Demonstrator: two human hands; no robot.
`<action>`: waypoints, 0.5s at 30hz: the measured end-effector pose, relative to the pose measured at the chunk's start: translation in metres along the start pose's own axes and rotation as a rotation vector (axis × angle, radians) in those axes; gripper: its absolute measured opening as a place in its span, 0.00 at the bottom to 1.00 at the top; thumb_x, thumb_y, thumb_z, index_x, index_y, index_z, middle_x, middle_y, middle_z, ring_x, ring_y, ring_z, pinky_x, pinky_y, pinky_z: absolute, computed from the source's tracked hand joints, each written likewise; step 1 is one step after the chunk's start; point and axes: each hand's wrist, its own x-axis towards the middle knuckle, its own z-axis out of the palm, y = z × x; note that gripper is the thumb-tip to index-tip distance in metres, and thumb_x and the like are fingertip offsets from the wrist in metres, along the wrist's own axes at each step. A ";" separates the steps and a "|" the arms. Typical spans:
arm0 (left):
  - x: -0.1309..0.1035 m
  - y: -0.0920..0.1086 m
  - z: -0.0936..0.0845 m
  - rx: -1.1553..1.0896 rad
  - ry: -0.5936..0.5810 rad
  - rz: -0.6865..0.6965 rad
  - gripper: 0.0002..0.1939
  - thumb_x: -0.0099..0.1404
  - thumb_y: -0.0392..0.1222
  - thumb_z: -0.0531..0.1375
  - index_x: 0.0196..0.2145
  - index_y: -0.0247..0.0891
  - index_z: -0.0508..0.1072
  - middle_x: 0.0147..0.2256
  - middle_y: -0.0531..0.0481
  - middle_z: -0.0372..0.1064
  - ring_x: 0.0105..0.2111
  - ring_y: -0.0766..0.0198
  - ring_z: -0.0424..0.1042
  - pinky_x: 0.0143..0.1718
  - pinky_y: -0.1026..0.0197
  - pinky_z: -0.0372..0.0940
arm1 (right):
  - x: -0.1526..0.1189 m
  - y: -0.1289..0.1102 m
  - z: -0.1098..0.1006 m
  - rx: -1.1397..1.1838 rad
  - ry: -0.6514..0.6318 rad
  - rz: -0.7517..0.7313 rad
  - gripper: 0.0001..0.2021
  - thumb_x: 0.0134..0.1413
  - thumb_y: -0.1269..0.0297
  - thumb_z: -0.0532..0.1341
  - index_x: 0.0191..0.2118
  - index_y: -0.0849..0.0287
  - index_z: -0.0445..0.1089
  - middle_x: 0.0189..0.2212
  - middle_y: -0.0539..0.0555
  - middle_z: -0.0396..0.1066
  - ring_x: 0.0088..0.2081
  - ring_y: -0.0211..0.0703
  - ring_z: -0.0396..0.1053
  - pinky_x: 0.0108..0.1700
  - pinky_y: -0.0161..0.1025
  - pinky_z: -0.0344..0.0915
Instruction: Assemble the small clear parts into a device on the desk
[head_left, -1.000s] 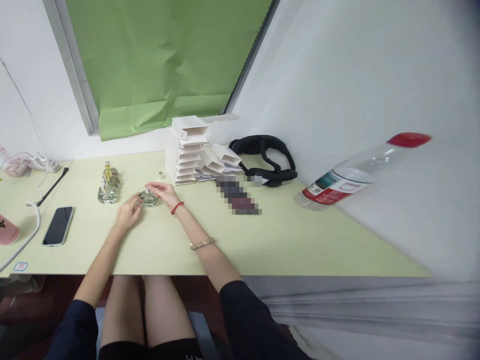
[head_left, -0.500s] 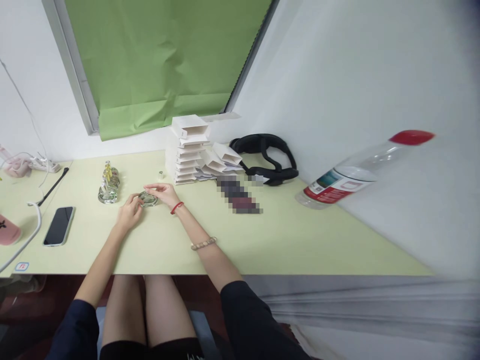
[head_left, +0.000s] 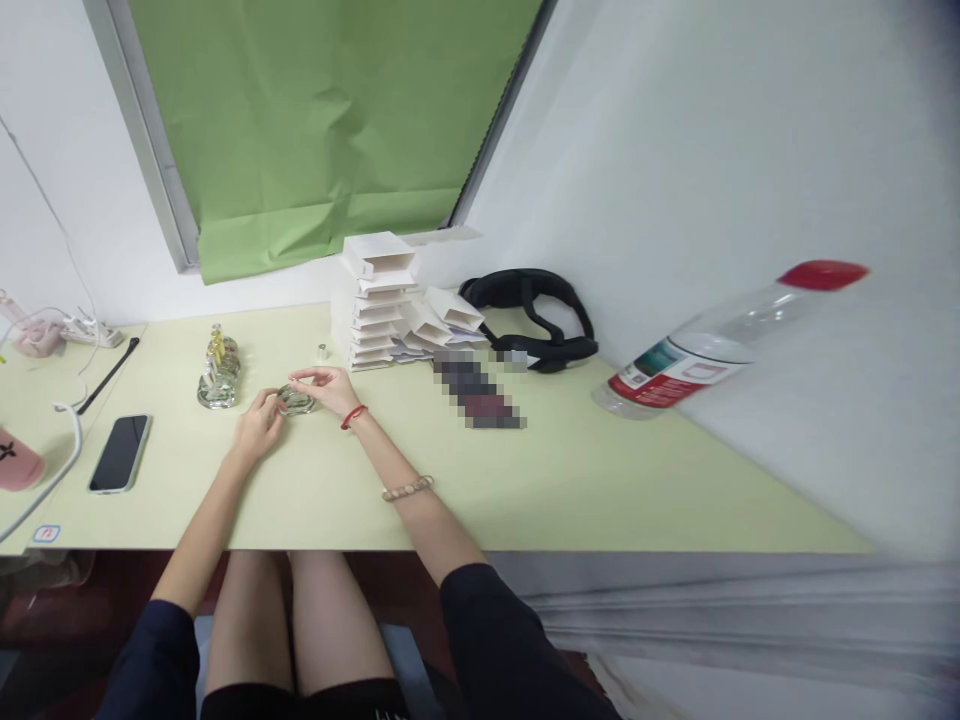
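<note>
A low, rounded clear glass bottle stands on the table between my hands. My left hand rests beside it, its fingers closed against the bottle's left side. Over the bottle's top, my right hand is pinched, and whatever sits between thumb and forefinger is too small to make out. Further left, several similar glass bottles with yellowish and silvery tops stand in a row. A small pale cap-like piece sits on the table behind my right hand.
White open-ended boxes are stacked at the back, with more leaning beside them. A black headset, a blurred-out dark item and a red-capped plastic bottle lie to the right. On the left are a phone, a pink cup and cables.
</note>
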 end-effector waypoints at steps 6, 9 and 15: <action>-0.001 -0.002 0.002 0.004 0.002 -0.008 0.10 0.65 0.37 0.50 0.40 0.36 0.69 0.52 0.46 0.63 0.32 0.70 0.67 0.32 0.65 0.60 | -0.003 -0.005 -0.002 -0.047 0.013 0.011 0.22 0.29 0.53 0.69 0.32 0.66 0.77 0.25 0.57 0.71 0.19 0.29 0.49 0.22 0.33 0.48; -0.001 -0.003 0.002 -0.004 0.004 -0.004 0.10 0.65 0.37 0.50 0.39 0.36 0.69 0.52 0.46 0.63 0.32 0.70 0.67 0.34 0.65 0.61 | -0.003 -0.006 0.000 -0.030 0.035 -0.018 0.22 0.29 0.52 0.69 0.32 0.65 0.78 0.24 0.57 0.71 0.18 0.30 0.50 0.22 0.33 0.49; 0.001 -0.001 0.000 -0.001 0.000 -0.005 0.10 0.66 0.38 0.49 0.39 0.36 0.68 0.52 0.46 0.63 0.32 0.70 0.67 0.33 0.64 0.60 | -0.004 -0.007 0.008 -0.009 0.099 -0.012 0.23 0.28 0.51 0.69 0.31 0.64 0.78 0.23 0.57 0.71 0.18 0.32 0.53 0.21 0.34 0.53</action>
